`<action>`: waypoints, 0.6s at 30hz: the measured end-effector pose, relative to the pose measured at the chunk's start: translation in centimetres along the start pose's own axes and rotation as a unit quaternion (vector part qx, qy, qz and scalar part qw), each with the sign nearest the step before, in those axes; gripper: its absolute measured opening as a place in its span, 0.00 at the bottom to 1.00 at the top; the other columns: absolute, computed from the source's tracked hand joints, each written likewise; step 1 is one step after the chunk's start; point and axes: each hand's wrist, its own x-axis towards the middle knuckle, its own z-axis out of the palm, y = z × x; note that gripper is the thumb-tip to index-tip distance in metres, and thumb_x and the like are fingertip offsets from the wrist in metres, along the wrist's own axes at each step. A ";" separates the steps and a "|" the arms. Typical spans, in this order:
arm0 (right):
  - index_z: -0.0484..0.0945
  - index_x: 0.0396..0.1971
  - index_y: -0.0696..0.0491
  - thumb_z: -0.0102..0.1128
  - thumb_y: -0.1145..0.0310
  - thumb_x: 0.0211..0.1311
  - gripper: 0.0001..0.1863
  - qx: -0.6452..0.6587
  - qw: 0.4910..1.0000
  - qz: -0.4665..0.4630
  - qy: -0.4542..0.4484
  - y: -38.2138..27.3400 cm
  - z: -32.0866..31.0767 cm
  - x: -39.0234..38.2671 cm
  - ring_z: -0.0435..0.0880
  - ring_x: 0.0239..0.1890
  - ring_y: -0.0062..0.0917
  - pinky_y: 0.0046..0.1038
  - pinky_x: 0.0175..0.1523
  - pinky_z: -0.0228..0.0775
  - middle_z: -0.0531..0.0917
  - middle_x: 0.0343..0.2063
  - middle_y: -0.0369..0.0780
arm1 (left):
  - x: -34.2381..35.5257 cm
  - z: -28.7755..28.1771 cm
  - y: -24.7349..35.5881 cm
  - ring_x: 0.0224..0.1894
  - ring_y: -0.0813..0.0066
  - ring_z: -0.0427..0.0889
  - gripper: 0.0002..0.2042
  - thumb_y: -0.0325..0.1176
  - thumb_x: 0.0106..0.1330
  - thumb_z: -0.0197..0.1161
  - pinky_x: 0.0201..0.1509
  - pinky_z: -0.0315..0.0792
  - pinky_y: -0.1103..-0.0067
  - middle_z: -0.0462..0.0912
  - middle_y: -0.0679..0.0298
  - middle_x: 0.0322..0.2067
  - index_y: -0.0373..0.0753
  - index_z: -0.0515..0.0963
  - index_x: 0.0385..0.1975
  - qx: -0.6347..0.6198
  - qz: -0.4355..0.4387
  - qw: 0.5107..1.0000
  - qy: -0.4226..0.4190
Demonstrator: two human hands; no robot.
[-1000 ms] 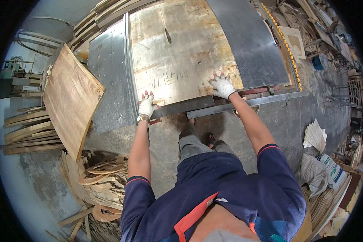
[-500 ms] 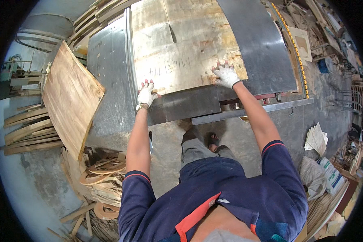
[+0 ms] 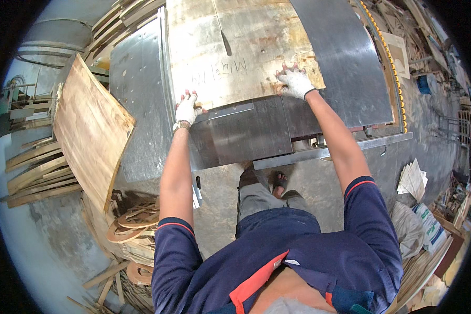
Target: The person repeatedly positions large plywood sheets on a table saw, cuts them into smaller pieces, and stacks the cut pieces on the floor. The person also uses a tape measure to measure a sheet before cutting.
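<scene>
A large plywood sheet [image 3: 209,47] with handwritten marks lies on a grey metal machine table [image 3: 235,141]. In its middle a narrow dark upright piece [image 3: 226,44] stands at the end of a thin straight slit. My left hand [image 3: 186,111], in a white glove with bare fingertips, rests on the sheet's near left corner, fingers spread. Near the right corner my right hand [image 3: 296,83], gloved alike, lies on the sheet with fingers apart. Both palms are at the near edge, and neither hand is wrapped around anything.
A metal rail [image 3: 340,148] runs along the table's near right side. At left leans a curved wooden board [image 3: 91,131] before stacked wood strips [image 3: 42,170]. Wood offcuts [image 3: 138,230] pile up at lower left; sacks [image 3: 416,227] stand at right. A yellow roller strip [image 3: 390,68] edges the table.
Both hands and the plywood sheet have moved away from me across the table. More bare metal, with a pale inset strip, shows in front of the sheet's near edge.
</scene>
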 end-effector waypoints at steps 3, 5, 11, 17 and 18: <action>0.60 0.70 0.36 0.67 0.44 0.53 0.44 0.011 1.000 0.011 -0.004 0.3 -0.7 1.2 0.47 0.74 0.56 0.60 0.72 0.44 0.52 0.74 0.42 | 2.7 0.2 -0.7 0.77 0.61 0.39 0.28 0.51 0.72 0.50 0.75 0.30 0.58 0.49 0.63 0.75 0.51 0.62 0.70 -0.056 -0.023 0.998 -0.012; 0.61 0.70 0.36 0.67 0.44 0.53 0.44 0.014 1.000 0.017 -0.001 0.7 -1.2 2.3 0.47 0.74 0.55 0.60 0.72 0.44 0.52 0.74 0.42 | 4.0 0.0 -0.5 0.77 0.62 0.40 0.29 0.56 0.72 0.47 0.75 0.28 0.57 0.49 0.65 0.75 0.54 0.61 0.71 -0.035 -0.020 0.999 -0.016; 0.61 0.70 0.34 0.67 0.43 0.53 0.43 0.020 1.000 0.019 0.007 1.7 -2.5 5.4 0.47 0.74 0.54 0.58 0.73 0.44 0.52 0.74 0.40 | 6.0 -2.5 0.9 0.76 0.53 0.48 0.37 0.48 0.58 0.71 0.76 0.45 0.68 0.60 0.55 0.71 0.37 0.66 0.65 0.179 0.066 0.981 0.039; 0.60 0.71 0.37 0.67 0.44 0.52 0.45 0.023 1.000 0.014 -0.009 2.8 -4.0 8.4 0.44 0.74 0.55 0.60 0.72 0.42 0.51 0.74 0.42 | 10.8 -3.3 -0.1 0.75 0.58 0.51 0.44 0.47 0.48 0.77 0.77 0.43 0.70 0.58 0.58 0.72 0.36 0.65 0.65 0.132 0.110 0.985 0.032; 0.61 0.70 0.37 0.68 0.44 0.52 0.45 0.034 0.999 0.012 -0.006 3.0 -4.2 8.8 0.44 0.74 0.56 0.61 0.72 0.43 0.51 0.75 0.42 | 11.2 -3.5 -0.1 0.75 0.57 0.50 0.45 0.46 0.48 0.77 0.77 0.43 0.70 0.58 0.57 0.72 0.36 0.64 0.66 0.171 0.132 0.976 0.019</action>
